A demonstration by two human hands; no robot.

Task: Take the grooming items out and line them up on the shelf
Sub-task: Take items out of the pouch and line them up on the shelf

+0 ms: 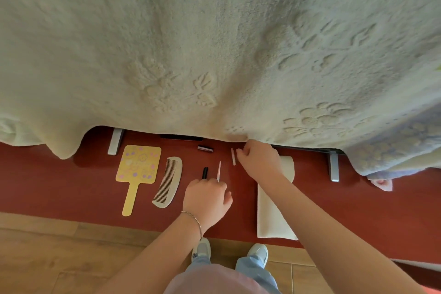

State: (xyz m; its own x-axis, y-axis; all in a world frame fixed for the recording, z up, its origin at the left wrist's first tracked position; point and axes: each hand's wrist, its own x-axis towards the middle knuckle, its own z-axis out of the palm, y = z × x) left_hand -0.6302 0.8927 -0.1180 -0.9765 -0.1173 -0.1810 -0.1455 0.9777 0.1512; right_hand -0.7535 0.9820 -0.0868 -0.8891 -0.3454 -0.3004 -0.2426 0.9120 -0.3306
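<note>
On the red shelf (pixel 59 188) lie a yellow hand mirror (pixel 136 170) and, to its right, a pale grey comb (pixel 169 181). A small dark tube (pixel 205 148) rests farther back. My left hand (pixel 206 200) holds a thin pink stick (pixel 218 170) upright-tilted, with a short black tube (pixel 205 172) just beside its knuckles. My right hand (pixel 259 161) pinches a small pink strip (pixel 233 156) near the blanket's hem. A white folded cloth (pixel 272 215) lies under my right forearm.
A thick cream blanket (pixel 214 43) with embossed flowers hangs over the back of the shelf and hides what is behind. Two grey metal legs (pixel 115 141) (pixel 333 166) stand on the shelf. Wooden floor (pixel 47 250) and my shoes lie below.
</note>
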